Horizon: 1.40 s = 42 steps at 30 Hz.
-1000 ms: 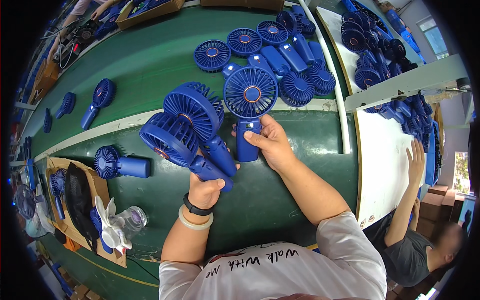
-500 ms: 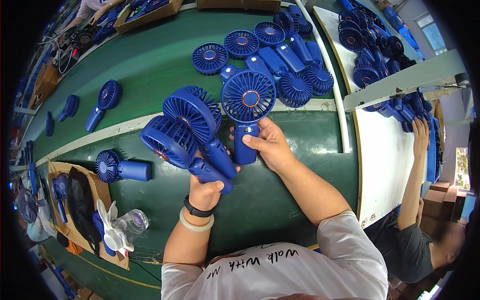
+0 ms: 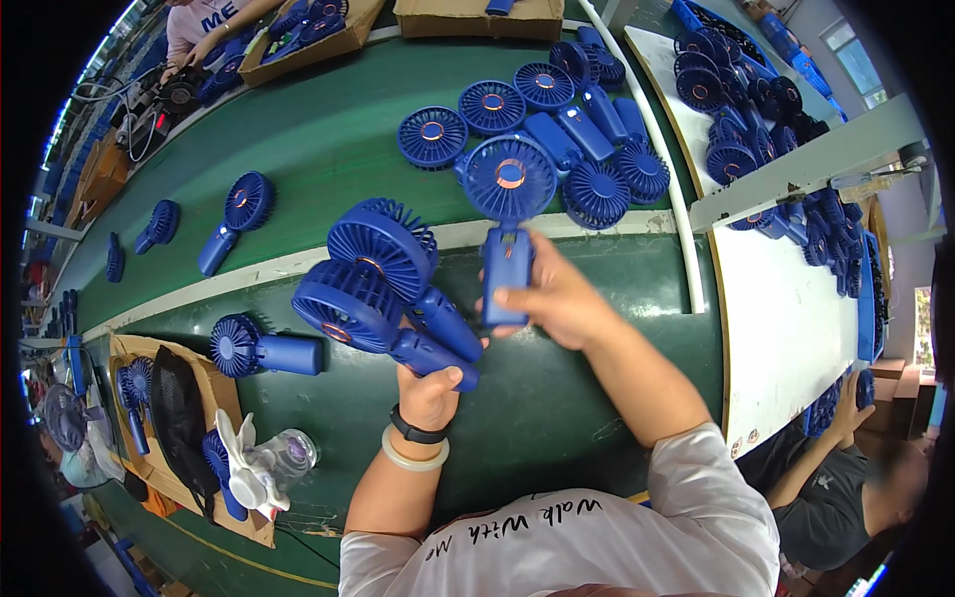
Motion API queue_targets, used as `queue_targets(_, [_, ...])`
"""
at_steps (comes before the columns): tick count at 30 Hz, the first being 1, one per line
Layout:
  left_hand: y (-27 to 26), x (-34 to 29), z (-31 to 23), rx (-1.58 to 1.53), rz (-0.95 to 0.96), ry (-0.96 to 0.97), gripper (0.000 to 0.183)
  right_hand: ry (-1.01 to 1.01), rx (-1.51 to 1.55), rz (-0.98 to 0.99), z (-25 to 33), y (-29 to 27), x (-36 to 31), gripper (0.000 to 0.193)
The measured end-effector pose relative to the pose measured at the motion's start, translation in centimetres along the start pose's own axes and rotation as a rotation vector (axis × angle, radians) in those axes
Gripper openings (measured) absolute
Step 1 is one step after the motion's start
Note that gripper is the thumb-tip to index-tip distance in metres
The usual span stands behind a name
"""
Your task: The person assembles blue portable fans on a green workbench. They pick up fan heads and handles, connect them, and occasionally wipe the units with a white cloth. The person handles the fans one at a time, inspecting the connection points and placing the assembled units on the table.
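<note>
My left hand [image 3: 428, 398] is wrapped round the handles of two blue handheld fans, an upper fan [image 3: 378, 244] and a lower fan [image 3: 343, 310], their round heads overlapping. To the right, my right hand [image 3: 565, 303] grips another blue handheld fan [image 3: 507, 269] upright by its handle, thumb across the front. A small display shows near the top of that handle, and the blades in its head look blurred. Past it lies a cluster of similar fans [image 3: 492, 106], with heads and handles pointing various ways. One more fan [image 3: 284, 353] rests on its side left of my left hand.
A cardboard tray [image 3: 224, 383] at left holds fans and a black pouch; a white fan-like object [image 3: 254, 468] and a clear cup [image 3: 291, 453] are beside it. A white rail [image 3: 686, 239] edges the right side. Co-workers sit at far left and right, near more fans.
The right-hand fan has tilted slightly, and its blades now look blurred. The view has shifted a little. The co-worker at right has drawn an arm back from the fan pile and holds a fan.
</note>
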<state>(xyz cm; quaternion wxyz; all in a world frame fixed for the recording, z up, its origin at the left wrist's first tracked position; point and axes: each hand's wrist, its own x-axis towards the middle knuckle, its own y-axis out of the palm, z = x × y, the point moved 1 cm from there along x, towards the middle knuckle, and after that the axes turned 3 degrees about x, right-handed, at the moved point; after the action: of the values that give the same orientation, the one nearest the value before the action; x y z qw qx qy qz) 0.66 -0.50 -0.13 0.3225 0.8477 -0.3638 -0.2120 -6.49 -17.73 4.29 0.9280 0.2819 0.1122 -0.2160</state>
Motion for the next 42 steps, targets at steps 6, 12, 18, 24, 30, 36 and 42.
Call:
queue_targets(6, [0.1, 0.1, -0.1, 0.011, -0.035, 0.020, 0.086, -0.397, -0.300, -0.085, 12.6, -2.0, 10.5, 0.060])
queue_targets(12, [0.1, 0.0, -0.3, 0.052, -0.078, 0.037, 0.072, -0.681, -0.945, -0.302, 10.0, -0.3, 12.8, 0.058])
queue_targets(18, [-0.1, -0.2, -0.3, 0.062, -0.092, 0.045, 0.075, -0.529, -1.739, -0.518, 2.5, 1.0, 10.7, 0.059])
queue_targets(24, [0.7, 0.1, -0.5, 0.006, -0.079, 0.051, 0.076, -0.400, -1.013, -0.244, 1.4, -2.7, 9.9, 0.057])
queue_targets(30, [0.3, 0.0, -0.4, -0.017, -0.084, 0.031, 0.078, 0.157, 0.716, 0.563, 0.7, 0.0, 1.4, 0.053])
queue_targets(36, [0.3, 0.0, -0.4, -0.034, -0.033, 0.009, 0.078, 0.075, 0.755, 0.613, -0.2, -0.2, 1.0, 0.055])
queue_targets(42, [0.3, -0.1, -0.5, -0.024, -0.014, -0.009, 0.070, -0.065, 0.600, 0.407, -1.4, -0.9, 1.8, 0.042])
